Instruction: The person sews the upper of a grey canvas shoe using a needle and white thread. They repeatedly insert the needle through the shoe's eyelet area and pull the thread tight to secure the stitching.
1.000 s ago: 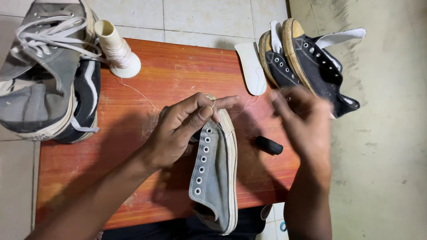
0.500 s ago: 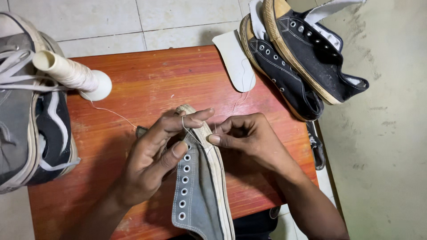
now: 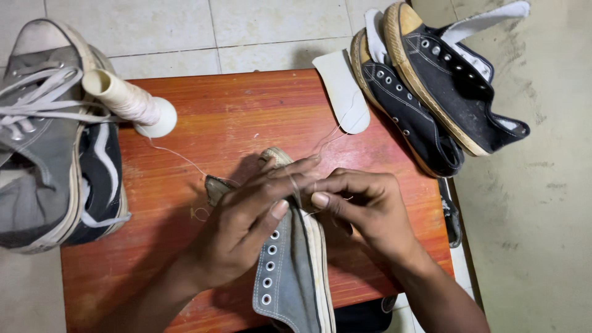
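Left hand (image 3: 246,228) gripping grey sneaker (image 3: 290,271) toe; right hand (image 3: 364,213) pinching thread (image 3: 185,159) running from spool (image 3: 126,102) at 10 o'clock. Stitching sole in hand; next pull needing steady tension.

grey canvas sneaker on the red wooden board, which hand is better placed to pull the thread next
Probably the right hand: its fingertips pinch the thin white thread at the sole edge. The left hand lies across the grey canvas sneaker, steadying it.

Reddish wooden desk (image 3: 203,117) on pale tiled floor (image 3: 154,24), bearing a grey canvas sneaker (image 3: 290,277) at 6 o'clock, a thread spool (image 3: 129,102) at 10, a white insole (image 3: 342,89) at 1, grey shoes (image 3: 55,148) overhanging at 9, black sneakers (image 3: 431,86) at 2.
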